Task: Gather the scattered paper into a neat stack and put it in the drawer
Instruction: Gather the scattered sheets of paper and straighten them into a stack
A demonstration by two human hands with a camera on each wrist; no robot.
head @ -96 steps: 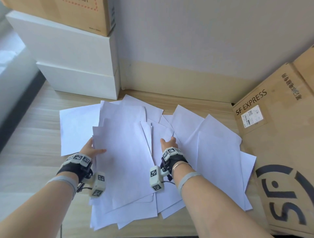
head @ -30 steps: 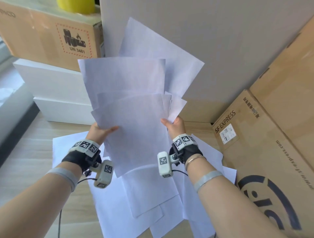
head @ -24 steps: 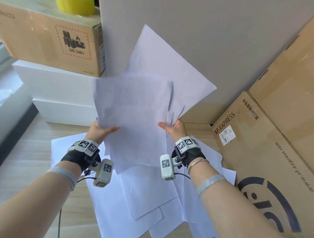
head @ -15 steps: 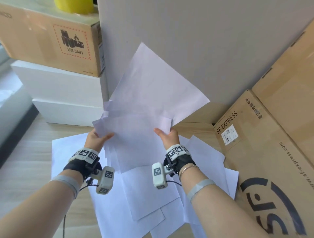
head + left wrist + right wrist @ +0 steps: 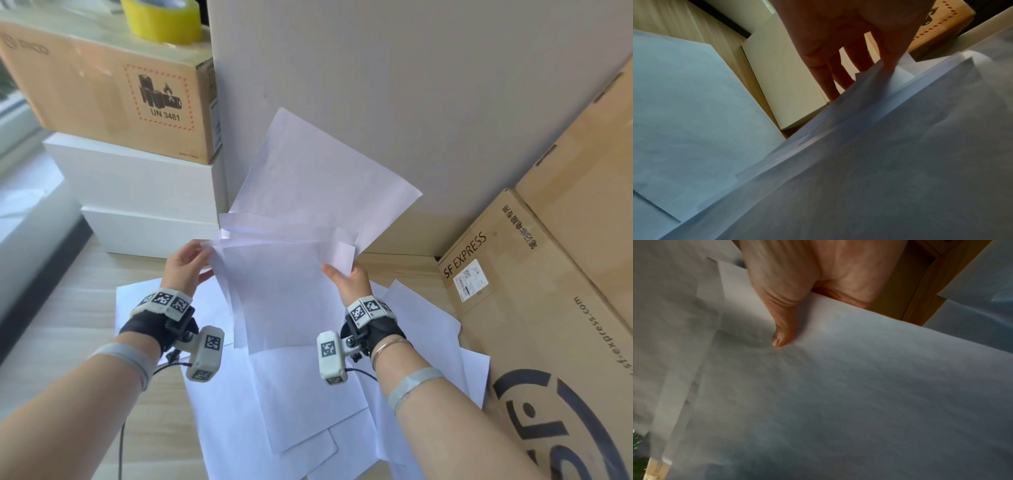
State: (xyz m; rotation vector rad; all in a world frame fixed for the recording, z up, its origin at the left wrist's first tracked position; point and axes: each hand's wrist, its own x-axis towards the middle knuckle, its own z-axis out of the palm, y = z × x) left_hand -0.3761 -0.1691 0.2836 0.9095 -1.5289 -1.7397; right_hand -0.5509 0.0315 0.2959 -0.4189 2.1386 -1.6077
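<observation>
I hold a loose bundle of white paper sheets (image 5: pixel 281 291) upright above the wooden surface. My left hand (image 5: pixel 202 263) pinches its left edge, thumb in front and fingers behind; the left wrist view shows those fingers (image 5: pixel 838 76) at the sheet edges (image 5: pixel 869 129). My right hand (image 5: pixel 337 274) grips the right edge, and its thumb (image 5: pixel 783 331) presses on the front sheet (image 5: pixel 838 386). One skewed sheet (image 5: pixel 318 181) sticks up and to the right out of the bundle. Several more sheets (image 5: pixel 301 411) lie spread under my wrists. No drawer is in view.
Two stacked white boxes (image 5: pixel 137 185) stand at the back left, with a brown carton (image 5: pixel 102 85) and a yellow tape roll (image 5: pixel 161 20) on top. A large SF EXPRESS carton (image 5: pixel 531 308) leans on the right. A grey wall (image 5: pixel 376 85) closes the back.
The sheets came off the surface into both hands. Over the last second the fanned bundle dropped lower and drew together, while one sheet swung out to the upper right.
</observation>
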